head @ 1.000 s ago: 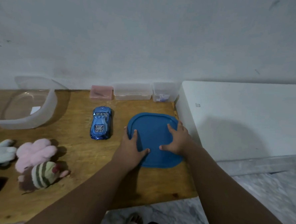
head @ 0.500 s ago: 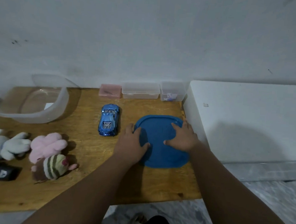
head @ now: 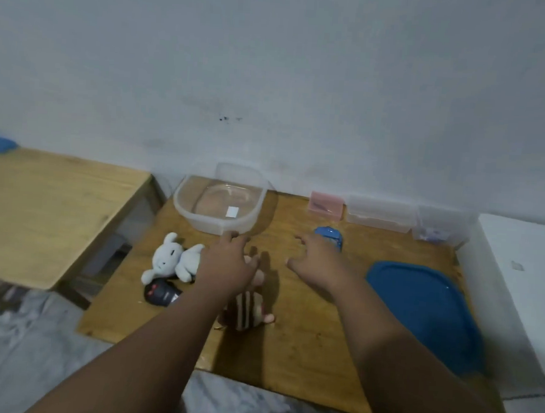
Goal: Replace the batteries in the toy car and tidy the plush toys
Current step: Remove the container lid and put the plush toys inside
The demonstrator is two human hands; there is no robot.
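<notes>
- White plush rabbit (head: 174,259) lies at the left edge of the wooden table (head: 304,345), touching a dark plush (head: 160,293). Risk: a sideways sweep of the arm could knock either one off that edge.
- Left hand (head: 229,264) hangs fingers spread, holding nothing, over a pink plush (head: 258,277) it mostly hides; fingertips near the rim of the clear tub (head: 186,212). Risk: the tub looks light and may skid toward the wall if bumped.
- Striped plush (head: 247,313) sits under the left forearm — easily dragged along unnoticed.
- Right hand (head: 312,260) is open and empty, just in front of the blue toy car (head: 331,235), covering part of it. Risk: the car may roll if nudged.
- Blue lid (head: 427,308) lies flat at right — its near end appears to overhang the table; an elbow could tip it off.
</notes>
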